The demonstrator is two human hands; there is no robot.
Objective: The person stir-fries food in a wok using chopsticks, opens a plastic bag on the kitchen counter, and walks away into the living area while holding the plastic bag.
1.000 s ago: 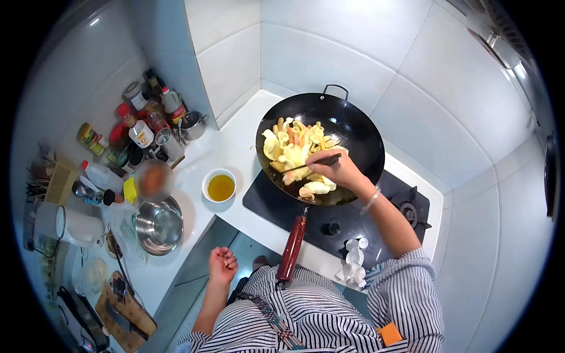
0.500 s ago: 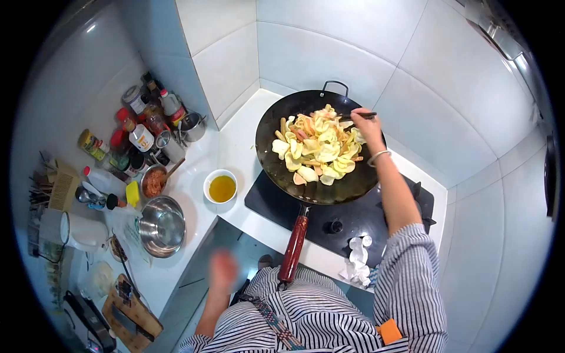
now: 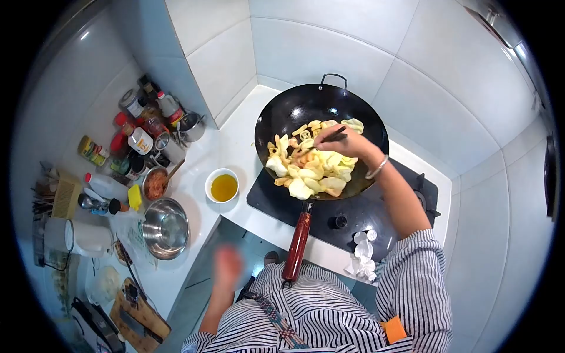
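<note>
My right hand [image 3: 347, 143] is closed round dark chopsticks [image 3: 335, 136], with their tips down among the food. Under it, pale yellow slices and pinkish crisps [image 3: 315, 170] lie heaped in the near half of a black wok [image 3: 294, 109]. The wok's red-brown handle [image 3: 297, 242] points toward my body. Off to the left of that handle, my left hand [image 3: 228, 266] is held low beside the counter edge, touching nothing that I can see. It is blurred, and its fingers cannot be made out.
The wok stands on a black hob [image 3: 321, 220] with crumpled white paper [image 3: 364, 253] at its front. On the left counter are a bowl of yellow oil [image 3: 223, 187], a steel bowl [image 3: 166, 228], a knife on a cutting board [image 3: 138, 320] and several bottles [image 3: 140, 141].
My right hand has moved with the chopsticks from the wok's right rim to over its middle. The food has shifted toward the near side. My left hand stays low.
</note>
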